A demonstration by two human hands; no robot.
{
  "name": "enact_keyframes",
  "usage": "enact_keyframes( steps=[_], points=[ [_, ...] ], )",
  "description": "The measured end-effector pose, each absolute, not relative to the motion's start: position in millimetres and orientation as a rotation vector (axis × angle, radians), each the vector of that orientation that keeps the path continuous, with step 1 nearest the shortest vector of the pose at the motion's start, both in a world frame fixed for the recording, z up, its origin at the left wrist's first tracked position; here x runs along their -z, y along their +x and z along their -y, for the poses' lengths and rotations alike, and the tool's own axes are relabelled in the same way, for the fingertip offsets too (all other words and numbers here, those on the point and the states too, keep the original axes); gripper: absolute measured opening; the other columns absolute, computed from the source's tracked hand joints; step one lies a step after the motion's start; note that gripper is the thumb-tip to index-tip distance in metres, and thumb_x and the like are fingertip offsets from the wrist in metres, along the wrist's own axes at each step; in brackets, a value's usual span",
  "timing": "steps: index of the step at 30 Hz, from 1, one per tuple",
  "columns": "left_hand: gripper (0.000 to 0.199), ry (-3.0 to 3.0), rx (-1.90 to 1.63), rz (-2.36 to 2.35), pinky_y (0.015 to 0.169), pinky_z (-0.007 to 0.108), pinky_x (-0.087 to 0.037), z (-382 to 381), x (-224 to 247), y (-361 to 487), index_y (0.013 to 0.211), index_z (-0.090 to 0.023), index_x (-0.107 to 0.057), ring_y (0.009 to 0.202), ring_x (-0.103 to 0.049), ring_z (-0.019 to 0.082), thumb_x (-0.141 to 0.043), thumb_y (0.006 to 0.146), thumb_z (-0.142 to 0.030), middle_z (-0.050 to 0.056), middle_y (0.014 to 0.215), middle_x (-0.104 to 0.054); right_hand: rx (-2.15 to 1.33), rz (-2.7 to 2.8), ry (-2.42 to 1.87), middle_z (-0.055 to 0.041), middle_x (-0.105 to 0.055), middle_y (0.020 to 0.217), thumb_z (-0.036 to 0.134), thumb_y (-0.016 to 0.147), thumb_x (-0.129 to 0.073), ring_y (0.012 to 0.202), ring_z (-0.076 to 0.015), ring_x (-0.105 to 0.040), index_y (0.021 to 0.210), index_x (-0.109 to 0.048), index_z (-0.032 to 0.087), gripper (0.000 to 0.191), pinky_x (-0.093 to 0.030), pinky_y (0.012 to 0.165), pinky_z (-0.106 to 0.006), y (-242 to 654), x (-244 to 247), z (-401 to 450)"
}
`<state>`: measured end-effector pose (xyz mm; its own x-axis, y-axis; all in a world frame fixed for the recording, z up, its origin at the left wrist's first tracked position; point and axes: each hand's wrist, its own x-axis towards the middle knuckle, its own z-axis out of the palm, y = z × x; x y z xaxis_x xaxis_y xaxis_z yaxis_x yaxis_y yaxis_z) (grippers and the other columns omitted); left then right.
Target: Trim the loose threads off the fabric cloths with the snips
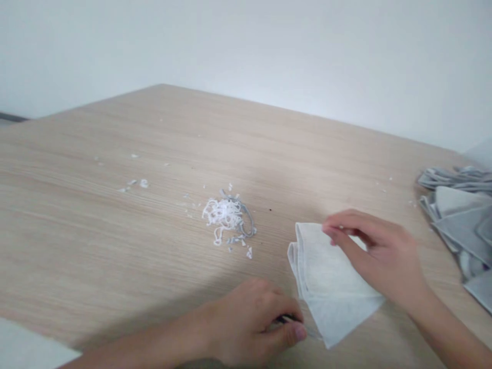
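My right hand [374, 256] pinches the top edge of a folded piece of pale, thin fabric [326, 279] between thumb and fingers. Hemmed, layered edges show on the fabric's left side, and its lower corner points toward me. Beside that corner, my left hand [261, 325] is closed around a small dark tool [285, 319], mostly hidden by the fingers. A thin, faint tip seems to reach from it toward the fabric; its kind is not clear.
A tangle of white thread [223, 213] with a grey cord loop [249, 225] and small scraps lies mid-table. Grey fabric pieces [465, 220] are piled at the right. More white bits [143, 183] are scattered left. Pale material [31, 348] shows at the lower left. A wall stands behind.
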<state>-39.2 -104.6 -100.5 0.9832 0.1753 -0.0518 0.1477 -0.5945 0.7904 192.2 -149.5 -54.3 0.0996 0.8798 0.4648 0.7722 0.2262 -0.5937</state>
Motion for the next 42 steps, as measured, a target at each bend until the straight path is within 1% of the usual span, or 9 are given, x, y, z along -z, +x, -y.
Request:
enact_keyframes(
  steps=[5, 12, 16, 19, 27, 30, 35, 39, 42],
  points=[
    [0.024, 2.272, -0.054, -0.144, 0.060, 0.025, -0.044, 106.2, 113.8, -39.2, 0.097, -0.021, -0.069, 0.071, -0.070, 0.017, -0.051, 0.099, -0.036, 0.002, 0.082, -0.074, -0.536, 1.951, -1.283, -0.0027, -0.079, 0.084, 0.015, 0.084, -0.068, 0.072, -0.0147, -0.073, 0.084, -0.079, 0.018, 0.011, -0.058, 0.070, -0.024, 142.8, 70.3, 42.5],
    [0.025, 2.228, -0.099, -0.136, 0.063, 0.026, -0.047, 99.2, 111.4, -40.5, 0.104, -0.022, -0.068, 0.075, -0.072, 0.019, -0.048, 0.100, -0.038, 0.002, 0.086, -0.076, -0.614, 2.290, -1.151, -0.0007, -0.080, 0.083, -0.007, 0.076, -0.053, 0.073, -0.0144, -0.073, 0.096, -0.081, 0.020, 0.044, -0.051, 0.068, -0.023, 113.0, 75.8, -2.5],
    [0.026, 2.246, -0.099, -0.156, 0.061, 0.026, -0.045, 100.0, 110.9, -40.9, 0.102, -0.022, -0.068, 0.074, -0.072, 0.019, -0.048, 0.100, -0.039, 0.002, 0.084, -0.076, -0.574, 2.168, -1.151, -0.0029, -0.080, 0.086, 0.007, 0.082, -0.063, 0.075, -0.0149, -0.073, 0.089, -0.080, 0.018, 0.021, -0.052, 0.074, -0.024, 118.5, 69.0, 0.5],
    [0.029, 2.280, -0.074, -0.161, 0.061, 0.027, -0.044, 101.6, 112.7, -40.1, 0.101, -0.022, -0.068, 0.074, -0.072, 0.020, -0.045, 0.101, -0.041, 0.003, 0.083, -0.076, -0.608, 2.118, -1.177, -0.0018, -0.077, 0.074, 0.019, 0.081, -0.073, 0.064, -0.0118, -0.068, 0.082, -0.077, 0.015, 0.005, -0.049, 0.065, -0.022, 120.7, 70.2, 0.1],
    [0.030, 2.317, -0.091, -0.182, 0.063, 0.028, -0.044, 98.3, 115.9, -37.0, 0.096, -0.020, -0.069, 0.075, -0.071, 0.019, -0.044, 0.102, -0.037, 0.003, 0.080, -0.074, -0.577, 2.485, -1.028, 0.0001, -0.066, 0.067, 0.009, 0.072, -0.080, 0.063, -0.0085, -0.056, 0.076, -0.073, 0.010, 0.008, -0.039, 0.064, -0.022, 97.0, 80.9, -23.6],
    [0.032, 2.315, -0.081, -0.199, 0.062, 0.028, -0.044, 97.1, 116.0, -37.4, 0.098, -0.021, -0.069, 0.074, -0.071, 0.019, -0.043, 0.103, -0.038, 0.003, 0.080, -0.074, -0.559, 2.485, -1.038, 0.0002, -0.066, 0.066, 0.015, 0.082, -0.071, 0.060, -0.0093, -0.054, 0.082, -0.075, 0.011, 0.005, -0.039, 0.062, -0.024, 96.6, 81.5, -29.4],
    [0.032, 2.319, -0.067, -0.137, 0.063, 0.026, -0.044, 100.1, 112.4, -39.1, 0.098, -0.020, -0.069, 0.074, -0.071, 0.018, -0.044, 0.103, -0.039, 0.003, 0.081, -0.074, -0.581, 2.583, -0.968, -0.0050, -0.075, 0.093, -0.006, 0.076, -0.060, 0.084, -0.0136, -0.065, 0.076, -0.077, 0.017, 0.029, -0.047, 0.082, -0.027, 105.4, 83.6, -29.8],
    [0.031, 2.303, -0.081, -0.128, 0.064, 0.026, -0.045, 102.2, 108.4, -40.2, 0.099, -0.021, -0.068, 0.075, -0.070, 0.018, -0.043, 0.103, -0.038, 0.003, 0.083, -0.075, -0.570, 2.585, -0.992, -0.0096, -0.074, 0.093, 0.014, 0.080, -0.074, 0.088, -0.0179, -0.066, 0.073, -0.076, 0.014, 0.008, -0.048, 0.086, -0.032, 104.3, 87.2, -27.5],
    [0.032, 2.300, -0.087, -0.142, 0.066, 0.027, -0.046, 101.8, 107.3, -40.5, 0.101, -0.021, -0.068, 0.077, -0.071, 0.019, -0.042, 0.103, -0.039, 0.003, 0.085, -0.075, -0.567, 2.587, -1.032, -0.0098, -0.075, 0.083, 0.019, 0.084, -0.072, 0.078, -0.0175, -0.067, 0.077, -0.077, 0.011, 0.012, -0.049, 0.078, -0.031, 102.1, 84.2, -29.4]
  ],
)
